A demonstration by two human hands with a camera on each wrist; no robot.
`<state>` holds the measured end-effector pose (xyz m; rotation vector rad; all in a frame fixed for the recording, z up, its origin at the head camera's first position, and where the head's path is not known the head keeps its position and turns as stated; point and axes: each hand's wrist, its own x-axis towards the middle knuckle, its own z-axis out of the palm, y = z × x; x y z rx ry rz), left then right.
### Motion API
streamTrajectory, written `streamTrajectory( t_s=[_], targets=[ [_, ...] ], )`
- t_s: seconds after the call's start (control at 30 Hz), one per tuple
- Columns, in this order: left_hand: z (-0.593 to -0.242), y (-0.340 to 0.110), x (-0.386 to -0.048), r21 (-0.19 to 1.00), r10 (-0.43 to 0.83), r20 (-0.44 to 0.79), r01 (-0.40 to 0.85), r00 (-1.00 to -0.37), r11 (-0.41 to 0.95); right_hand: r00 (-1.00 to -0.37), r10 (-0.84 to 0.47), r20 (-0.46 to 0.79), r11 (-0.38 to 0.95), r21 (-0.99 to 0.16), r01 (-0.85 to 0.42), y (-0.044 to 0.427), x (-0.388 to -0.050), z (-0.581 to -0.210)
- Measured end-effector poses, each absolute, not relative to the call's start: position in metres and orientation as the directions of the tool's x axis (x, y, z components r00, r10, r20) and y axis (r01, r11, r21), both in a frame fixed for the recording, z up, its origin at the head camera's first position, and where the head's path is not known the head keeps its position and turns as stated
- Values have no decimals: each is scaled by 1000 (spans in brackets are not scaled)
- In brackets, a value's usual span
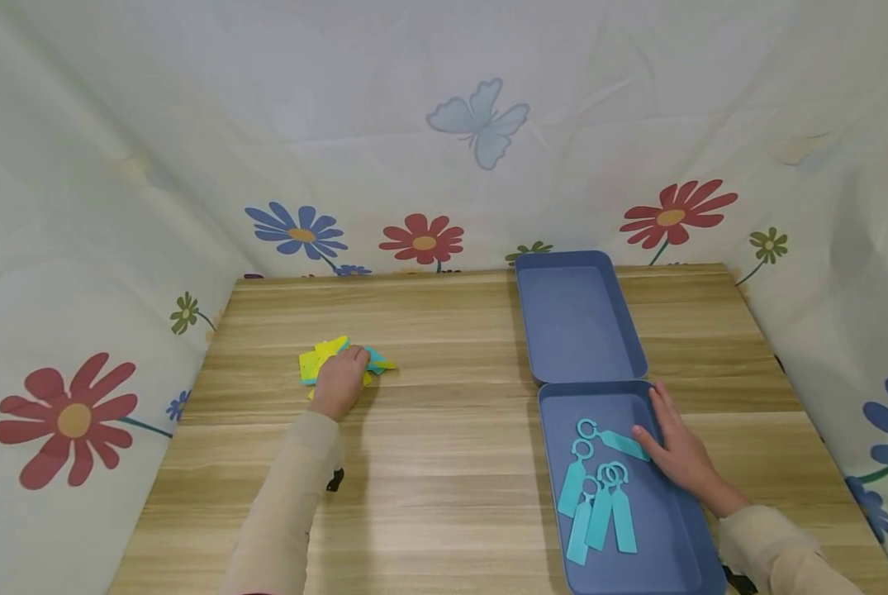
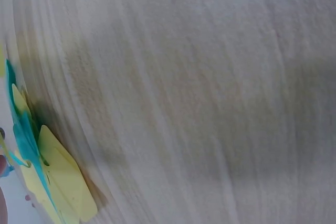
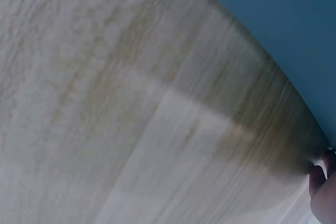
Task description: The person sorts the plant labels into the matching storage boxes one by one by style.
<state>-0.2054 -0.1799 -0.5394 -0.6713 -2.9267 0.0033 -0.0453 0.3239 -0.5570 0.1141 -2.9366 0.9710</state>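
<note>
Head: L hand (image 1: 341,382), grip unclear, at yel./turq. pcs (image 1: 307,366); R hand (image 1: 683,456), straight-fingered, at tray (image 1: 667,529)

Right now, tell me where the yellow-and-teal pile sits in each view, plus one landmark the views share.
Head: the yellow-and-teal pile is left of centre, partly covered by the left hand.
Left wrist: the pile is at the lower left edge, cut off by the frame.
Right wrist: not in it.
Shared landmark: the wood-grain tabletop, visible in all three.
</note>
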Motion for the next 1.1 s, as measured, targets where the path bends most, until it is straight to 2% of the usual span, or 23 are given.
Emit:
streamTrajectory(
  t_s=[0.3, 0.67, 0.87, 1.1],
  targets=[
    [-537, -175, -212, 62, 369, 61, 372, -927, 926, -997, -54, 48, 798, -599, -72, 323, -45, -554],
    [-518, -149, -218, 168, 366, -8, 359, -931, 918, -997, -51, 53, 797, -600, -73, 323, -45, -554],
    [-519, -136, -221, 176, 381, -26, 371, -924, 912, -997, -51, 53, 797, -600, -73, 324, -45, -555],
    [-521, -121, -224, 310, 353, -111, 305, -929, 900, -997, -51, 56, 797, -600, -75, 324, -46, -555]
  ],
)
